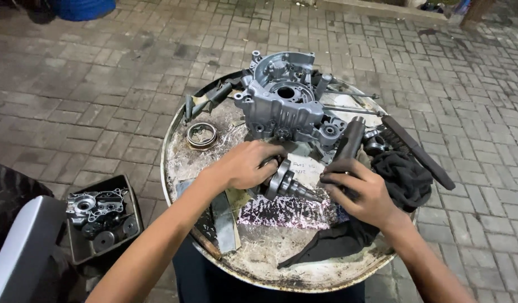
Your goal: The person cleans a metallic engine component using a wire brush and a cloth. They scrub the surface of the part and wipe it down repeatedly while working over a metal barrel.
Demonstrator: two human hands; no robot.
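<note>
The left hand (245, 165), near the middle of the frame, has its grip closed over the wide disc end of a steel crankshaft (287, 184). The right hand (363, 191), just right of centre, has its fingers curled around the crankshaft's thin shaft end and the lower end of a dark metal cylinder (350, 140); how tight that grip is cannot be told. The crankshaft lies across the round, worn tabletop (259, 252). Above it stands a grey engine casing (284, 104). A black cloth (402, 179) lies at the right, a round bearing ring (201, 134) at the left. At lower left a tray (79, 252) holds engine parts.
</note>
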